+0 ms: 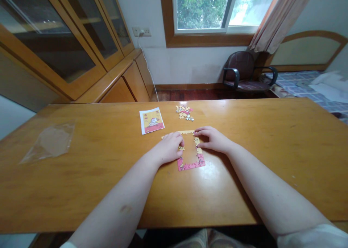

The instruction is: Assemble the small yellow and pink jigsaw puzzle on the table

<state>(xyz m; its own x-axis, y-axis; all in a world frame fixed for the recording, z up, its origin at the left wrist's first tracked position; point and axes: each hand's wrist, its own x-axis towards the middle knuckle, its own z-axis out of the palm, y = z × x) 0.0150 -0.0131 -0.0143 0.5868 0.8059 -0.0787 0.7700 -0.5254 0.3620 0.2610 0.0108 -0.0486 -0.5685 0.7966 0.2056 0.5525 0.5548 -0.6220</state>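
A partly joined jigsaw puzzle border [191, 165] lies on the table, pink along its near side and yellow along its far side, with bare wood inside it. My left hand [170, 147] covers much of the border's left side, its fingers curled round a yellow jigsaw piece [181, 148] with a dark drawing. On the right side of the border, my right hand [210, 138] rests its fingertips and thumb, spread apart, against the yellow pieces. Loose jigsaw pieces [184, 112] sit in a small heap beyond the border.
A picture card [152, 121] with a white animal lies left of the heap. Farther left is a clear plastic bag [51, 141] on the wooden table [108, 182]. Behind the table are a glass-fronted cabinet [108, 65], an armchair [241, 70] and a bed [296, 79].
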